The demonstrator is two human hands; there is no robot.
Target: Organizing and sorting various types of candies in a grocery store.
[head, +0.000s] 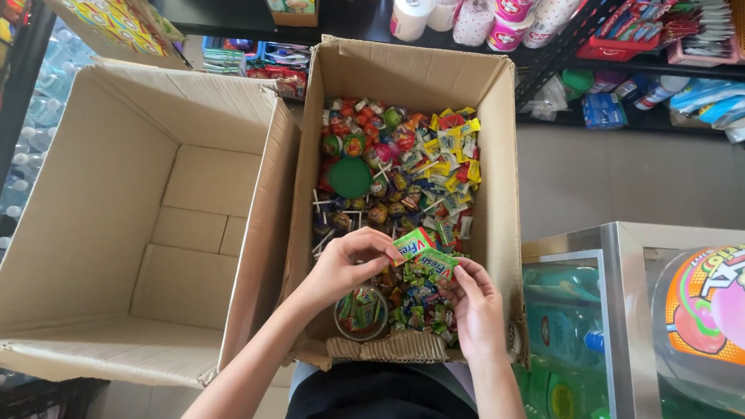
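Nearest the wearer, both hands work over the near end of the sweets box [503, 158]. The left hand [341, 265] has thumb and fingertips pinched on a small green packet [412, 243], lifted just above the heap. The right hand [472, 304] sits close beside it, fingers curled narrow around a second green packet [436, 264]; the two packets almost touch, corner to corner. Under the hands, by the box's near edge, lies a round clear tub [361, 314] with more green packets inside, and a strip of corrugated card [387, 346] rests against the near wall.

Further up the same box the heap turns to wrapped lollipops [341, 211] with white sticks, a round green lid [350, 178] (flat on top of them), then yellow and red wrappers [450, 144] toward the far right corner.

To the left stands a larger empty box [120, 214], flaps open, touching the sweets box along one side. To the right is a glass-topped cooler [621, 348] with green bottles inside and a lollipop display drum [732, 304] on it.

Farthest off, a dark shelf [228, 8] carries paper rolls [462, 6] and packaged goods.
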